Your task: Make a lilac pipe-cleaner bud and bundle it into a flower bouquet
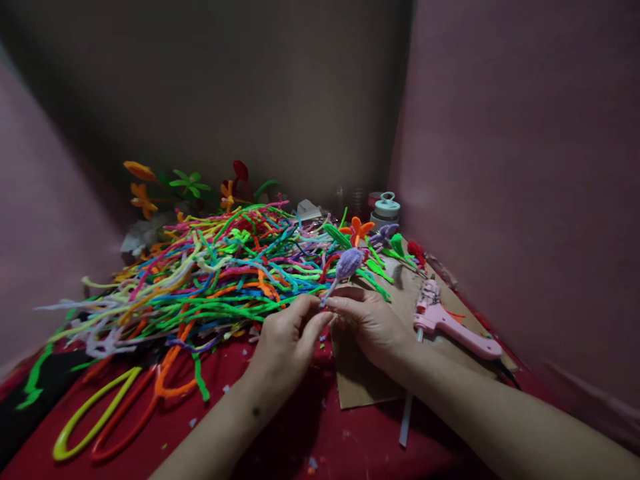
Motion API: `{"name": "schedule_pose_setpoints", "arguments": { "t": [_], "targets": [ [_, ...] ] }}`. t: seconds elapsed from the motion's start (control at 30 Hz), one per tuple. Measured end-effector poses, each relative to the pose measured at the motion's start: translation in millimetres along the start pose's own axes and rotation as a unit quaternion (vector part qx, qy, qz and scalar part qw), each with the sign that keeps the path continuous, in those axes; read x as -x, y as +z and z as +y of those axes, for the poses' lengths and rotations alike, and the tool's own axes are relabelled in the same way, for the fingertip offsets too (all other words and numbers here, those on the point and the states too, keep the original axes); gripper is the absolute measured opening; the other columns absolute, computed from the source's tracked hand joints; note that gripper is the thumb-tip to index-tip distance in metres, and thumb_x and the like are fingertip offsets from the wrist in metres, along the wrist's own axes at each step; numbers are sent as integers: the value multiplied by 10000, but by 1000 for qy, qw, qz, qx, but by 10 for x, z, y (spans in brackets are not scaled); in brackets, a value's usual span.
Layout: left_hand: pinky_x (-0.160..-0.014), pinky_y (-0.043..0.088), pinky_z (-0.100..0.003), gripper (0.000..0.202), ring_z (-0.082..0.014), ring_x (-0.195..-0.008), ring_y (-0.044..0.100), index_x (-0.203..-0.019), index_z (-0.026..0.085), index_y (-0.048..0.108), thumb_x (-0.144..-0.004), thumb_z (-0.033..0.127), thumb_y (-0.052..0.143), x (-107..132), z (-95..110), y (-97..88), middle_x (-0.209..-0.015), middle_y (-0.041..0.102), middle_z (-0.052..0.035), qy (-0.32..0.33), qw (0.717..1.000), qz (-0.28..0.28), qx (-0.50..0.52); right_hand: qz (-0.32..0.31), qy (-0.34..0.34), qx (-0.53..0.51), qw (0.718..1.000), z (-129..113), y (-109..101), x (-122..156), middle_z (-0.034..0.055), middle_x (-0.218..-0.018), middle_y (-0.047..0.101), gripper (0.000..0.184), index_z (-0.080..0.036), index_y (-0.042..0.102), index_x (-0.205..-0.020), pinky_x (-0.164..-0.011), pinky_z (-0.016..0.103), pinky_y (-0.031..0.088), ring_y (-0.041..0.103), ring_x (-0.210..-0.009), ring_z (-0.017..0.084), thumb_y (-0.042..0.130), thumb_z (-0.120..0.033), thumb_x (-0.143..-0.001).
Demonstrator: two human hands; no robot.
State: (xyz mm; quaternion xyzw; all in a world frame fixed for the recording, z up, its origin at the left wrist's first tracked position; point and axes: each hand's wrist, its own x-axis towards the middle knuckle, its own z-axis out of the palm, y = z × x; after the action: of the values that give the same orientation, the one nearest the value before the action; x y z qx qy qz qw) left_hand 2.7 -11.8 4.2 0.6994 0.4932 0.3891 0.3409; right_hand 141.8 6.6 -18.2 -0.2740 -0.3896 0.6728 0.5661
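My left hand [289, 341] and my right hand [373, 325] meet in the middle, both pinched on the thin stem of a small purple pipe-cleaner flower [347, 263]. Its fuzzy purple head sticks up and away from my fingertips. Just behind it lies a big heap of pipe cleaners [210, 273] in many colours. Under my right hand sits a sheet of brown cardboard [365, 383].
A pink glue gun [453, 325] lies on the cardboard to the right. Finished flowers, orange [359, 229], purple and red, lie near green stems at the back right. Orange flowers [141, 183] stand at the back left. Pink walls close in on both sides. Red cloth [280, 440] covers the table.
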Motion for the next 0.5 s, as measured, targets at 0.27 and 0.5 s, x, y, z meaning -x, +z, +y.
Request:
{"name": "schedule_pose_setpoints", "arguments": {
  "t": [0.27,0.5],
  "targets": [
    [-443,351,-187,162,-79,-421,432,-711,186,579,-816,288,508,-15,3,-26,-511,477,52,-19,999,20,25,-18,-34,47,998,-55,61,44,-25,-667,634,49,-189,700,-724,-652,252,415,535,-641,113,684,-208,-682],
    [-290,283,-140,164,-26,-276,353,-707,162,549,-788,303,565,-39,78,-75,-486,509,59,-162,929,-99,317,-39,-28,24,999,-72,43,33,-14,-705,631,35,-181,692,-711,-661,246,414,531,-661,110,685,-184,-677]
  ]
}}
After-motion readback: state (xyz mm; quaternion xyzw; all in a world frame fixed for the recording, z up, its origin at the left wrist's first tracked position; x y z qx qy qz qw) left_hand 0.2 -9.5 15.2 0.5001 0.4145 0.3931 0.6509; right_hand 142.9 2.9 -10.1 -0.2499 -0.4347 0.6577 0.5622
